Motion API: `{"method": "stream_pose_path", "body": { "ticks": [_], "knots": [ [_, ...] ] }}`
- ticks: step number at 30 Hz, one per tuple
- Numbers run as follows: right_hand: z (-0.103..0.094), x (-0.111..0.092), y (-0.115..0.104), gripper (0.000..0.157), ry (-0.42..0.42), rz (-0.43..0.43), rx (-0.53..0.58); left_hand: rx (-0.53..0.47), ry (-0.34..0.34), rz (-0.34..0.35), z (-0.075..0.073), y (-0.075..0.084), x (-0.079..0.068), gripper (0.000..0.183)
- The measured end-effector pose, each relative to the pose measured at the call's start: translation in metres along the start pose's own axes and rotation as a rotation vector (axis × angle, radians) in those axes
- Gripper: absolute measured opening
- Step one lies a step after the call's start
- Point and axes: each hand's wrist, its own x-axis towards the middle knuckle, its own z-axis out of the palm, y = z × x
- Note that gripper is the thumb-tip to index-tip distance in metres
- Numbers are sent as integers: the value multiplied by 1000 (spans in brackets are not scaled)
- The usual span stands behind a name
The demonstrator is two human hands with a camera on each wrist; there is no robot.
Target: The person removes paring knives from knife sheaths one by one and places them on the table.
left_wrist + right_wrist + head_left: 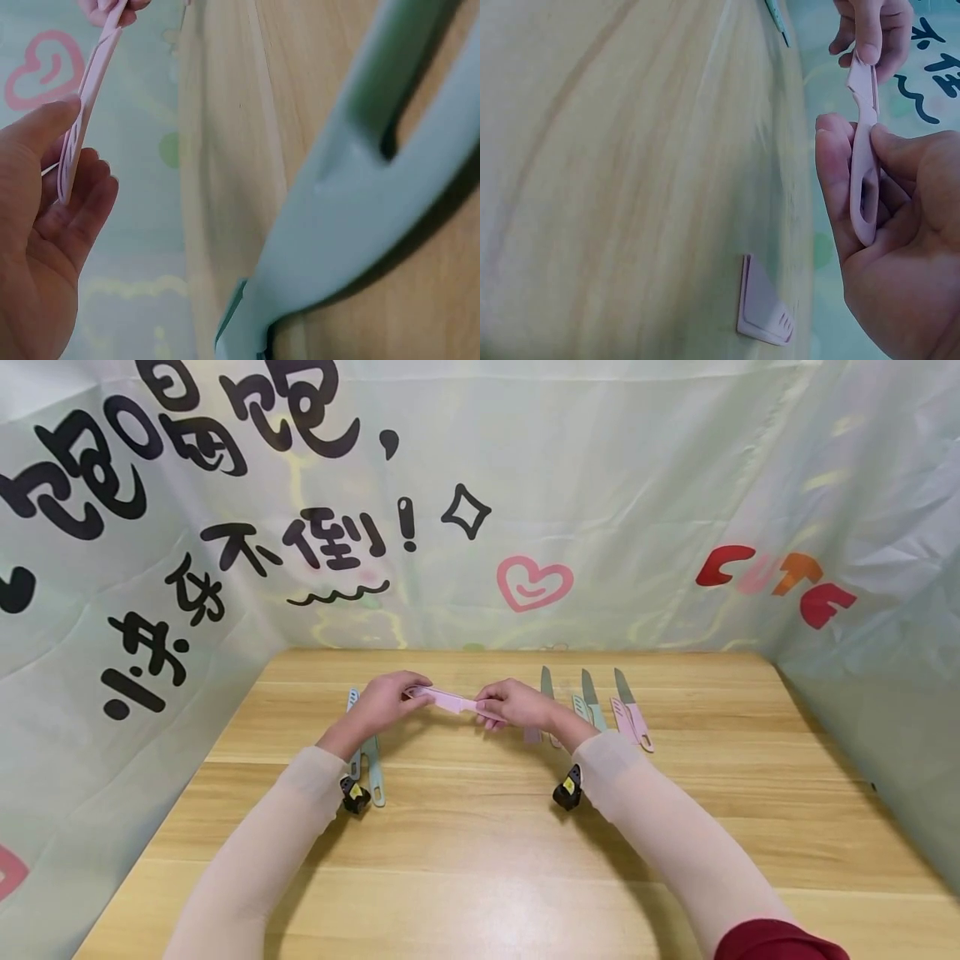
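- Pink knife (860, 161): held off the table (465, 877) between left hand (386, 703) and right hand (517, 703), about centre of the head frame.
- Status, my read: work is partway. Pink sheath (447, 700) looks to be over the blade; no bare steel I can make out. Can't confirm fully seated, or whether it's going on or coming off.
- Left side of frame: green knife (378, 781), handle toward bottom, with a slotted green piece (353, 697) beside it. Arm hides part; probably sheathed, not certain.
- Right of centre, bare blades up: first knife (547, 683), handle mostly behind the arm; middle green knife (590, 689); far-right pink knife (632, 710). Each has a loose sheath (620, 718) just left of it. These three look outstanding if sheathing is the job.
- Left fingers: thumb and fingers closed on the sheath end, little gap.
- Right fingers: curled round the handle, thumb pressed on top; slotted end lies against the palm.
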Motion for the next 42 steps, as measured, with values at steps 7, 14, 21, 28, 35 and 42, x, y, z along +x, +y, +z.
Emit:
{"method": "stream_pose_path", "body": {
  "ticks": [7, 14, 21, 28, 35, 42],
  "knots": [
    [6, -4, 2, 27, 5, -9, 72, -228, 55, -106, 4, -5, -2, 35],
    [13, -10, 1, 28, 9, -6, 170, -617, 77, -204, 7, -4, -7, 36],
    [17, -12, 3, 30, 3, 1, 248, -971, 121, -335, 13, -1, -12, 48],
    [21, -13, 3, 31, 31, 17, 293, -1303, 157, -416, 17, 5, -17, 47],
    [24, -15, 5, 30, 50, 17, 316, -1551, 177, -510, 20, 13, -24, 33],
    [26, -20, 6, 28, 56, 42, 335, -1664, 184, -565, 26, 17, -30, 25]
  ]
}}
